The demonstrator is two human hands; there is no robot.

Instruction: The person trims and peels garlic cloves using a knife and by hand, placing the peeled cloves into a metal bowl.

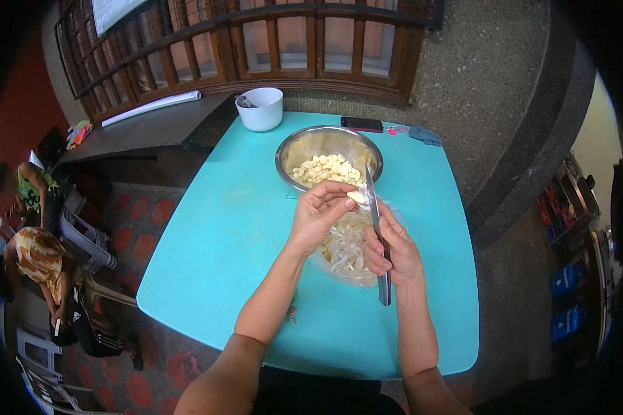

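Observation:
Pinched between the fingers of my left hand (323,211) is a pale garlic clove (357,197), with a bit of whitish skin beside it. My right hand (394,249) is wrapped round the dark handle of a knife (372,190), whose blade points up and away, close to the clove. Just beyond my hands stands a steel bowl (284,155) holding many pale cloves (329,167). Under and behind my hands, a clear plastic bag (346,259) with skins and cloves lies on the turquoise table (221,221).
A white bowl (262,114) with something dark in it stands at the table's back left. A phone (361,124) and a blue-grey cloth (426,135) lie along the back edge. Two people (41,256) are at the far left near plastic chairs (86,235).

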